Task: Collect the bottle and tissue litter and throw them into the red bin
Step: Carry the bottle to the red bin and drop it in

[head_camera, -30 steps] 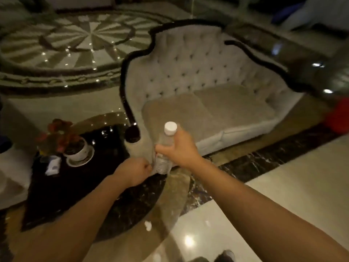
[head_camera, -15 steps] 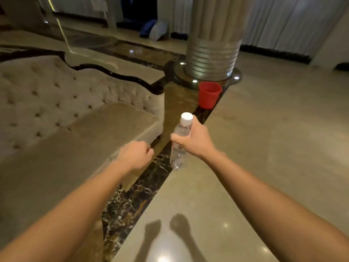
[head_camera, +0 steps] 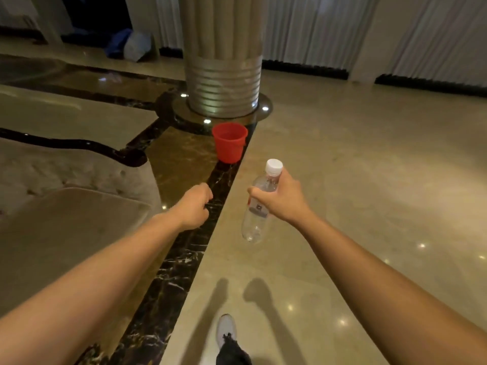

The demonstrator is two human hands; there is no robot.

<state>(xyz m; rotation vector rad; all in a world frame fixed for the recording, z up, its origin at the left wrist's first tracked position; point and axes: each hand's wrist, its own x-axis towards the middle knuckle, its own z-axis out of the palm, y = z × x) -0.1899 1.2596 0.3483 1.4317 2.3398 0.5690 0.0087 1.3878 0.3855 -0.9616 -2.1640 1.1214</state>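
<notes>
My right hand (head_camera: 279, 199) grips a clear, empty plastic bottle (head_camera: 256, 222) with a white cap just below its neck, holding it upright over the beige floor. My left hand (head_camera: 194, 206) is a closed fist at the same height, a little to the left. No tissue shows in it, and the inside of the fist is hidden. The red bin (head_camera: 229, 143), an open bucket, stands on the floor ahead of both hands at the foot of a column.
A wide column with a ribbed metal base (head_camera: 224, 88) rises right behind the bin. A grey tufted sofa (head_camera: 66, 206) fills the left side. My foot in a white shoe (head_camera: 226, 329) is on the polished floor below. Curtains line the far wall.
The view has swung from the sofa and dark table to the column. The red bin has come into sight and is now nearer. Both hands keep their grip and have drifted slightly apart.
</notes>
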